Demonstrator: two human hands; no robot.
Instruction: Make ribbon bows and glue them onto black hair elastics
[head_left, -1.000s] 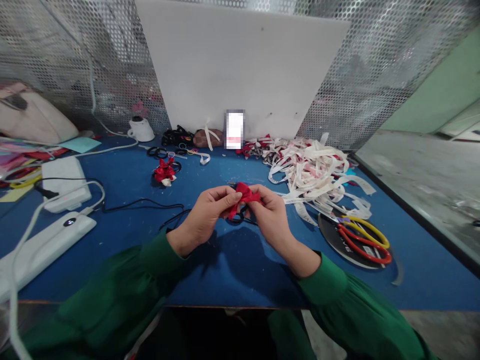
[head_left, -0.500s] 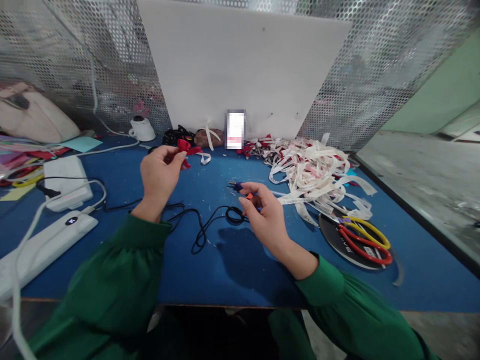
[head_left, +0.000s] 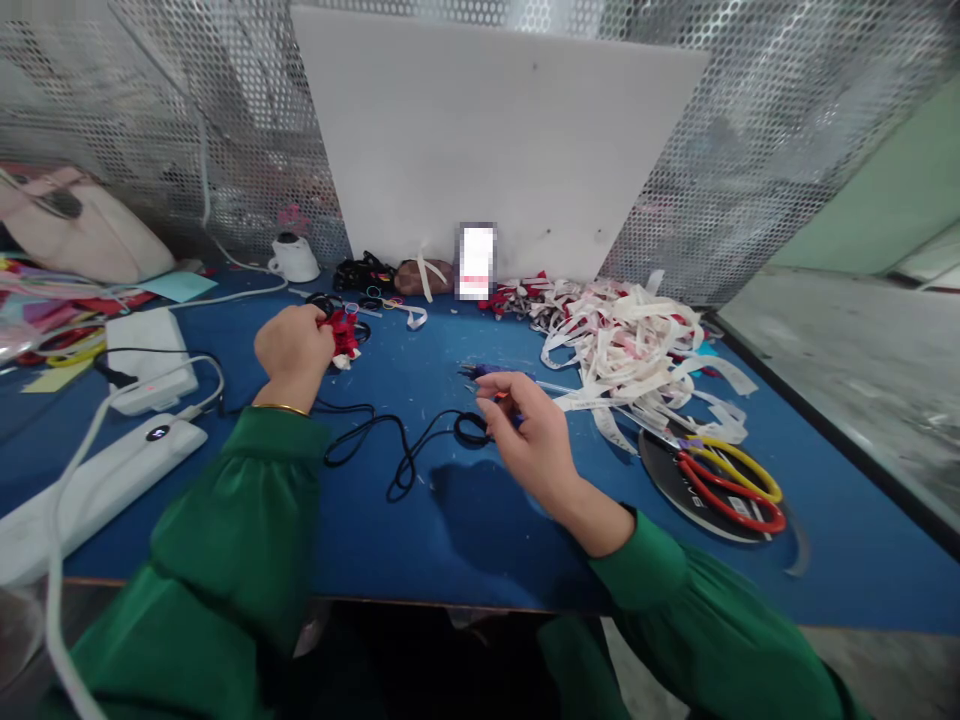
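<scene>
My left hand (head_left: 294, 345) is closed, back of the hand up, over the left part of the table. Its fingertips are at a red ribbon bow (head_left: 344, 334) with a whitish piece below it, and the fingers hide part of the bow. My right hand (head_left: 534, 430) is curled in a pinch right of the middle. A small orange and blue part shows between its fingers, but I cannot make out the whole thing. Just beyond those fingers is a slim dark-blue tool (head_left: 495, 370) with a thin metal tip pointing left. A looped black cord (head_left: 405, 455) lies between my hands.
A heap of white printed ribbon (head_left: 615, 335) lies at the right. Scissors with red and yellow handles (head_left: 731, 485) rest on a black disc (head_left: 660, 470). A white power bank (head_left: 112, 490) and charger box (head_left: 150, 365) sit left. A phone (head_left: 476, 260) leans on the white board (head_left: 495, 140).
My left hand has moved left and down with the red bow, turning its back upward. Hair ties behind it have come into view. My right hand has barely moved; more of the blue tool shows.
</scene>
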